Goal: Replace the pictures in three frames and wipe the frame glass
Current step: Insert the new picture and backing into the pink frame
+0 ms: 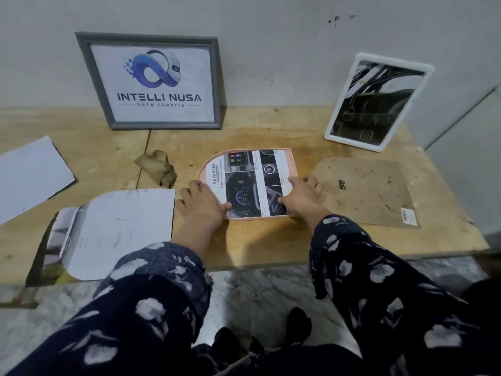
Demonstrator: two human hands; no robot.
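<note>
Both hands: left hand [202, 202], right hand [303, 198] press picture [252, 183] edges into pink frame [291, 158]

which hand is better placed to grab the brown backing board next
Right, probably. The right hand presses the picture at the pink frame's right edge, and the brown backing board lies just beyond it on that side. The left hand would have to cross the frame.
</note>
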